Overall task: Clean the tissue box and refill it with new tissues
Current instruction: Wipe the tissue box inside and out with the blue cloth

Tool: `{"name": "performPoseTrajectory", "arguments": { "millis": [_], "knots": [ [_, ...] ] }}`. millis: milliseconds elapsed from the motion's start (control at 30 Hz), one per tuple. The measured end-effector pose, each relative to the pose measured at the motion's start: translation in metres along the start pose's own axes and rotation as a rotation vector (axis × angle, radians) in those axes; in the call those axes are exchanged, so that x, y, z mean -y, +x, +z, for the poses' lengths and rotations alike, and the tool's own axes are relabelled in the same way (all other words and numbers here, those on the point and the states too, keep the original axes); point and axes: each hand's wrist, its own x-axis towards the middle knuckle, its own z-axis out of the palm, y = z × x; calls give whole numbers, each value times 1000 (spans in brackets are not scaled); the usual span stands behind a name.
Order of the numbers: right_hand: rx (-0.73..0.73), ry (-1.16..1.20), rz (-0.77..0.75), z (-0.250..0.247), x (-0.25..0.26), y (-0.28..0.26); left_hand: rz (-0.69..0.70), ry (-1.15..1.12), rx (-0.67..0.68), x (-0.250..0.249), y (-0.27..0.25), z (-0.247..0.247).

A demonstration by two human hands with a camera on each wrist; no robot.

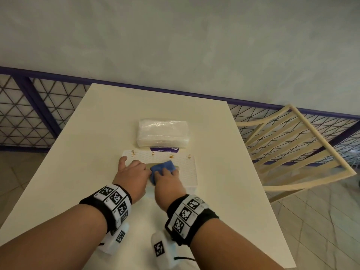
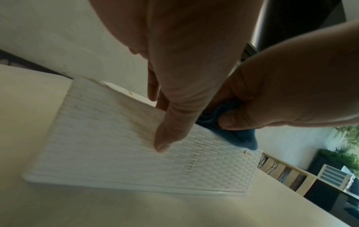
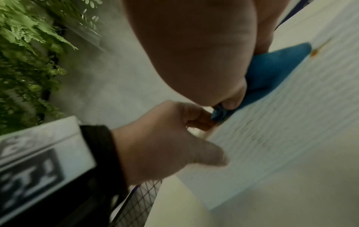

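The white woven-pattern tissue box [image 1: 187,168] lies flat on the tabletop [image 1: 93,137], a blue cloth [image 1: 162,166] pressed onto its top by the opening. The right hand [image 1: 168,185] grips the cloth with curled fingers, while the left hand [image 1: 132,175] holds the box, thumb against the near side wall and fingers bent over the top. Just behind the box sits a plastic-wrapped pack of tissues [image 1: 163,133]; a pale slatted chair [image 1: 321,139] stands right of the tabletop.

The cream tabletop's [image 1: 93,133] far edge meets a purple-framed mesh railing [image 1: 29,110] under a grey wall [image 1: 175,36]. A pale slatted chair [image 1: 292,145] stands off its right edge on tiled floor [image 1: 321,221].
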Motion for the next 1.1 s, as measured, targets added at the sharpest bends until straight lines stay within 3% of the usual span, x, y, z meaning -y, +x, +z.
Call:
{"name": "performPoseTrajectory", "arguments": {
  "millis": [67,233,367,533,633,733,800,967,1100],
  "knots": [
    [22,-1,-27,-6,-18,-4,-3,19,11,0,0,-2],
    [62,77,123,-8,-78,-12,-15,2,37,1,2,-1],
    [13,189,116,-11,-55,-10,-31,-43,50,1,4,0],
    [-24,233,-156,-3,-15,-5,-41,-31,21,-2,4,-4],
    [-8,280,-144,-8,-50,-9,-42,-15,44,0,2,-5],
    [13,301,-19,-9,-87,-16,-54,-55,52,1,5,-3],
    [10,340,40,-10,-82,-12,-63,-65,66,0,5,-3],
    [-55,247,-166,-6,-12,5,-70,-45,36,-1,4,-5],
    [-48,250,-157,-6,-36,-5,-46,-4,62,-1,4,-8]
  ]
}}
